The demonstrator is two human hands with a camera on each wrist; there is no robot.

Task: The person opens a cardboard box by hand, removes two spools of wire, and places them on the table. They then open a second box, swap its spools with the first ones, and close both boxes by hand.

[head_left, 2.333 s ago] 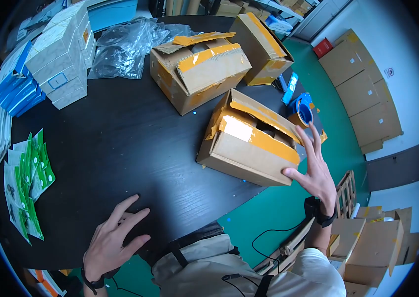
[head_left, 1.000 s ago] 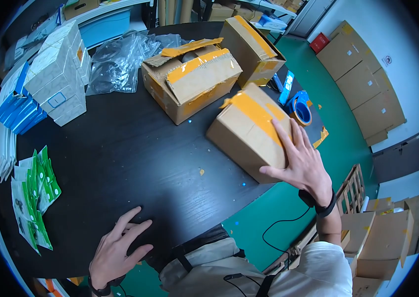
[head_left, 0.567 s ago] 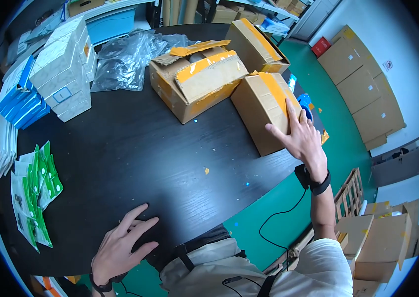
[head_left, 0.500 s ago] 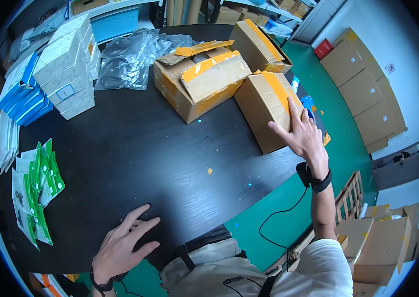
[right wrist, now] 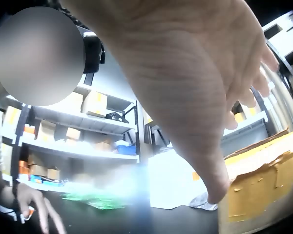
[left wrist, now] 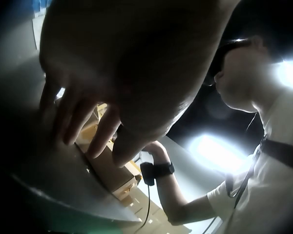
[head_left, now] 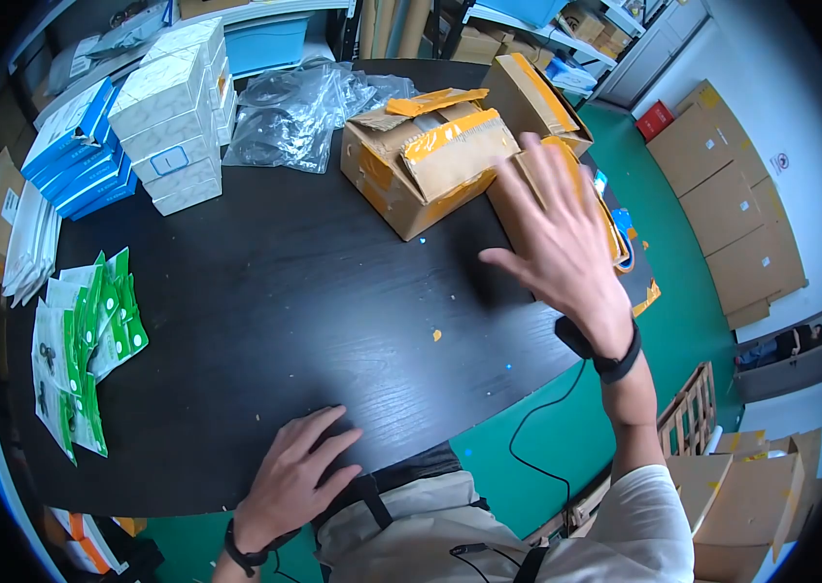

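My right hand (head_left: 566,248) is above a taped cardboard box (head_left: 503,209) on the right of the black table, its fingers spread and straight. Much of that box is hidden behind the hand in the head view. In the right wrist view, the thumb side of the hand (right wrist: 185,87) shows beside orange-taped cardboard (right wrist: 263,195). My left hand (head_left: 294,476) is at the table's front edge, fingers loosely bent and holding nothing. A second box (head_left: 421,180) with torn, taped flaps stands just left of the first, and a third (head_left: 532,102) stands behind them.
Green-and-white packets (head_left: 85,340) lie on the left of the black table (head_left: 285,311). White boxes (head_left: 173,126) and blue boxes (head_left: 81,151) are stacked at the back left, with clear plastic bags (head_left: 285,121) beside them. Blue-handled tape (head_left: 625,228) sits at the right edge.
The nearest cardboard box has been turned and pushed back against the other boxes by my right hand. That hand has since come off it. My left hand has shifted slightly right.
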